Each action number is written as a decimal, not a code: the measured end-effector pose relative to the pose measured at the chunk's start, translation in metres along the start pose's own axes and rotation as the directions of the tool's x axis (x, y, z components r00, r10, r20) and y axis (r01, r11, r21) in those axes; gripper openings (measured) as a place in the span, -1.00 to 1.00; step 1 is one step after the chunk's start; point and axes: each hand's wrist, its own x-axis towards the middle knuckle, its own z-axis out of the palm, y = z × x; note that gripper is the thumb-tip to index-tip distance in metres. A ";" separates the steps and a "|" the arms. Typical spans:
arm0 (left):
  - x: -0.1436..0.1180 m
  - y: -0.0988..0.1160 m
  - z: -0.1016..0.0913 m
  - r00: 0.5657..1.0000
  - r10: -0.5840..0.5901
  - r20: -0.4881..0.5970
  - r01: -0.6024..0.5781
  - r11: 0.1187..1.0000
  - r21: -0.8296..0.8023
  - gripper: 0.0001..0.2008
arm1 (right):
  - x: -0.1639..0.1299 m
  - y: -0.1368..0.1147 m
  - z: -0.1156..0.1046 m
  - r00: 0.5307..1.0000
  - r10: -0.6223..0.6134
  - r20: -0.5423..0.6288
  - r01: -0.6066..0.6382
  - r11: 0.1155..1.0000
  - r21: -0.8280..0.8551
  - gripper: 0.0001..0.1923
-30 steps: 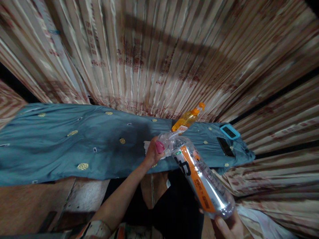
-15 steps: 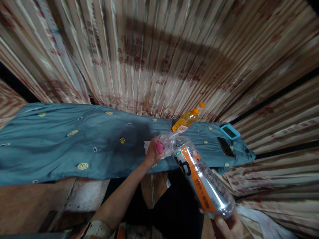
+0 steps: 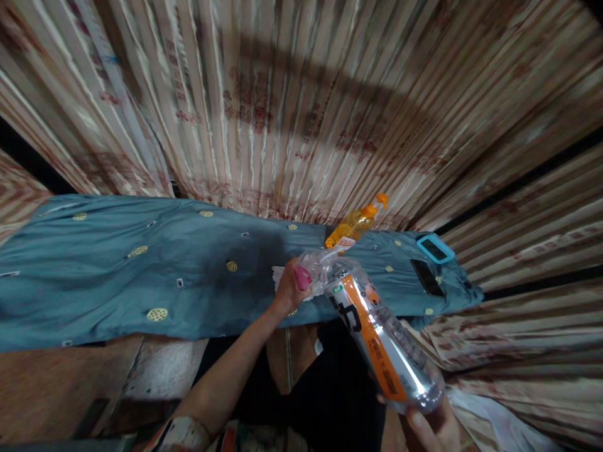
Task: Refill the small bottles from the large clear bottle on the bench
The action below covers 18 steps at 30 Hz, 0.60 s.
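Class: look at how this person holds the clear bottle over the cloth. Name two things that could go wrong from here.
1. The clear bottle is tilted neck-down over the blue cloth; with the left hand at its cap, liquid might spill onto it.
2. The right hand grips only the base, so it could slip.

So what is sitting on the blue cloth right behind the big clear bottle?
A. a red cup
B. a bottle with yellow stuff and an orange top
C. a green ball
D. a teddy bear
B: a small bottle of yellow liquid with an orange cap stands on the blue cloth, just beyond the clear bottle held by the left hand and right hand.
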 end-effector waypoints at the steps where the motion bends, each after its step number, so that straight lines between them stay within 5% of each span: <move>1: 0.000 0.001 -0.001 1.000 0.003 0.005 -0.003 1.000 0.001 -0.37 | 0.000 0.001 -0.001 1.000 0.001 -0.002 -0.001 1.000 0.000 -0.15; 9: 0.002 0.005 -0.003 1.000 -0.002 0.018 0.002 1.000 0.004 -0.33 | 0.002 0.003 -0.006 0.999 -0.026 0.046 0.028 0.999 -0.042 -0.28; 18: 0.000 0.002 -0.001 0.999 -0.040 -0.002 0.040 0.999 0.000 -0.32 | 0.000 -0.003 0.000 1.000 0.015 0.007 -0.015 1.000 -0.014 -0.06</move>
